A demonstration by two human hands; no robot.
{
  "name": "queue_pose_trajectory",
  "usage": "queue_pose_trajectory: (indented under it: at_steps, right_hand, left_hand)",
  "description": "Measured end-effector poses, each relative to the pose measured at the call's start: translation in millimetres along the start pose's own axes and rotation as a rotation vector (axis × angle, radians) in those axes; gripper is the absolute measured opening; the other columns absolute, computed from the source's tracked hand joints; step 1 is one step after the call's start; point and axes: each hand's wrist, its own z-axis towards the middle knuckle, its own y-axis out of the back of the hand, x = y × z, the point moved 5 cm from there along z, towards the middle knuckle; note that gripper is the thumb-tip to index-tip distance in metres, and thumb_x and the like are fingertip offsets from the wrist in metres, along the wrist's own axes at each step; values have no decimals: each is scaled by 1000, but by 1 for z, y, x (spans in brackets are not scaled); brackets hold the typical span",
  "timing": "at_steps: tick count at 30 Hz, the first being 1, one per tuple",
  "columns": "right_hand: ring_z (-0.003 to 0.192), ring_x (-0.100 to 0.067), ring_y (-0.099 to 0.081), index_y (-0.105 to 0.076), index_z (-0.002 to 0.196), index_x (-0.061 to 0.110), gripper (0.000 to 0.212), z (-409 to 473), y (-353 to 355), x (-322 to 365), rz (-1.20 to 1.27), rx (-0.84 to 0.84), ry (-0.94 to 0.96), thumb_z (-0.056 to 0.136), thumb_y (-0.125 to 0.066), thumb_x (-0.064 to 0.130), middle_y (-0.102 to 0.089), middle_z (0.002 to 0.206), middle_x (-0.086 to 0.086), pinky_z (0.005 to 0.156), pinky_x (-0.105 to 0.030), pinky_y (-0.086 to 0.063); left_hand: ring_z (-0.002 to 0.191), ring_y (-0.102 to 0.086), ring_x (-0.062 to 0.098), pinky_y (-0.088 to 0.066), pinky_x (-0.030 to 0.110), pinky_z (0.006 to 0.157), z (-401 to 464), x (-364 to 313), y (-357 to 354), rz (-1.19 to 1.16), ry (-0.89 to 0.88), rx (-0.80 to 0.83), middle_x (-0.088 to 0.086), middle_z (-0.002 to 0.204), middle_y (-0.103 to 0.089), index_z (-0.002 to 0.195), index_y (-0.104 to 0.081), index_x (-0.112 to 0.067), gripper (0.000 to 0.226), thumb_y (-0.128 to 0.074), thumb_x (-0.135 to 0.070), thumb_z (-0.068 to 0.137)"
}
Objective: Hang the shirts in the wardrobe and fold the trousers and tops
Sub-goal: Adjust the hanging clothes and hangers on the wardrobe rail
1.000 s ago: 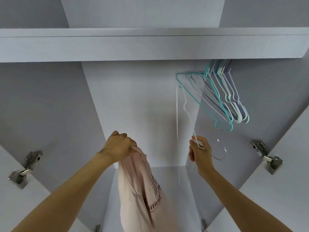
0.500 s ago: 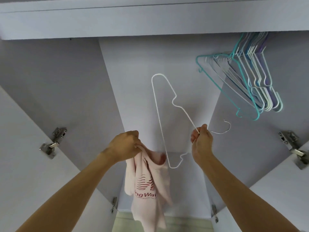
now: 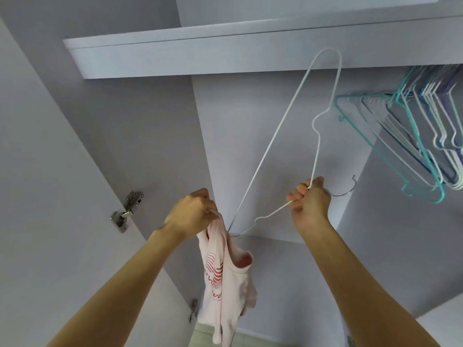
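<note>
Gripping a pink shirt (image 3: 226, 279) in left hand (image 3: 191, 215), right hand (image 3: 309, 205) fingers clamped on white hanger (image 3: 280, 131), wardrobe (image 3: 250, 146) holding spare hangers (image 3: 426, 136)

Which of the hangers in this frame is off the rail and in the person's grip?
The white wire hanger, held at its neck by the right hand, its lower corner by the pink shirt the left hand holds. The teal, white and purple hangers all hang at upper right.

Metal door hinge (image 3: 126, 211) on the left door, second hinge (image 3: 193, 309) lower down, pale tiled floor (image 3: 253, 340).
</note>
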Motion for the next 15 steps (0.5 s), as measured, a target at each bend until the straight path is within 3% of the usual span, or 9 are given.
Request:
queue_pose_trajectory:
  at_steps: [6, 10, 15]
  right_hand:
    - [35, -8, -19, -28, 62, 17, 40, -1, -24, 4, 19, 79, 30, 102, -29, 21, -25, 39, 9, 40, -18, -19]
    - [33, -8, -20, -29, 63, 16, 41, -1, -13, -18, 18, 33, -17, 103, -27, 23, -26, 37, 9, 43, -21, -18]
    - [29, -7, -20, -28, 64, 16, 38, 16, 6, 2, 16, -44, 4, 101, -25, 18, -25, 34, 9, 35, -13, -20]
  left_hand:
    - [78, -58, 20, -46, 28, 73, 6, -1, 10, -50, 52, -12, -7, 83, -47, 90, -76, -20, 17, -63, -12, 82]
    - [62, -51, 0, -36, 3, 63, 5, -1, 23, -257, 40, -166, -20, 71, -49, 75, -77, -16, 18, -70, 0, 74]
    - [61, -52, -1, -36, 1, 62, 5, 17, 38, -325, 113, -278, -6, 77, -57, 76, -76, -13, 11, -74, -2, 74]
